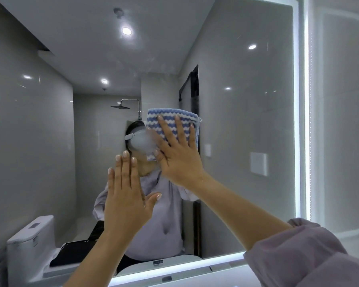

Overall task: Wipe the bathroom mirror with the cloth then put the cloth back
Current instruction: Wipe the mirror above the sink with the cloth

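Rectangular wall mirror (247, 131): glass, glossy, smooth. Blue-and-white striped cloth (170, 121): soft ribbed pile, matt. Lilac sleeve (298, 255), 5 o'clock: woven fabric, matt, creased.

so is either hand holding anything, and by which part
Nothing is gripped. The right hand presses the cloth flat on the mirror, straight fingers across its lower middle; the left hand is open and empty.
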Demonstrator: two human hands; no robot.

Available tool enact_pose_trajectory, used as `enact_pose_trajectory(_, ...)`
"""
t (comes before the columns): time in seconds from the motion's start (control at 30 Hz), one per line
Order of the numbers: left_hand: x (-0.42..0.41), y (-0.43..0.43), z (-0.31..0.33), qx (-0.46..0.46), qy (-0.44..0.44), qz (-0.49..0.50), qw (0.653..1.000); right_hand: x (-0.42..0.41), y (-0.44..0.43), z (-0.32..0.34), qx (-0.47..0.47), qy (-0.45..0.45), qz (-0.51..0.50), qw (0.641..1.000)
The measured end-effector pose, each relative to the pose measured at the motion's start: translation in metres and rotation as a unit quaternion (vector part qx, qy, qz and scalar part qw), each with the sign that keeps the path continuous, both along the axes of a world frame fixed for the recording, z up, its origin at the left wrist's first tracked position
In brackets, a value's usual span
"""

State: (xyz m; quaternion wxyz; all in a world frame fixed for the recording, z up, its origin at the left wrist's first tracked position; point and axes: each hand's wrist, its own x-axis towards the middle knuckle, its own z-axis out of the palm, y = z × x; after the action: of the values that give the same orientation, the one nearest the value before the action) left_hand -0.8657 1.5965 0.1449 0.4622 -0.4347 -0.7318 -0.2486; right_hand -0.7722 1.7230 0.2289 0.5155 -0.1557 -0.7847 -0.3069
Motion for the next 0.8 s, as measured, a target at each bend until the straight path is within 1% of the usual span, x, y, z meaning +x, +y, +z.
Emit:
enact_pose_trajectory(0.13,0.0,-0.001,0.0,0.001,0.003,0.003,1.0,0.009,0.01,0.013,0.029,-0.029,0.004,0.999)
enact_pose_trajectory(0.2,0.0,-0.001,0.0,0.0,0.005,0.003,1.0,0.017,0.019,0.024,0.025,-0.012,-0.01,1.0)
enact_pose_trajectory(0.3,-0.001,-0.001,-0.001,-0.001,0.006,0.003,1.0,0.036,0.048,0.048,-0.037,0.081,-0.03,0.996)
enact_pose_trajectory(0.4,-0.001,-0.002,-0.001,-0.006,-0.001,0.005,1.0,0.057,0.078,0.062,-0.155,0.194,-0.034,0.968)
enact_pose_trajectory(0.47,0.0,-0.002,0.0,-0.006,-0.006,0.005,1.0,0.059,0.086,0.061,-0.188,0.235,-0.044,0.953)
enact_pose_trajectory(0.57,0.0,-0.002,0.0,-0.007,-0.008,0.0,1.0,0.051,0.082,0.06,-0.21,0.255,-0.046,0.943)
enact_pose_trajectory(0.67,0.0,-0.001,-0.001,-0.003,-0.007,-0.007,1.0,0.043,0.07,0.055,-0.224,0.268,-0.022,0.937)
enact_pose_trajectory(0.73,-0.001,-0.001,-0.001,0.0,-0.006,-0.013,1.0,0.037,0.055,0.047,-0.194,0.241,-0.017,0.951)
enact_pose_trajectory(0.8,-0.002,0.0,-0.001,0.002,-0.006,-0.018,1.0,0.027,0.036,0.034,-0.136,0.186,-0.015,0.973)
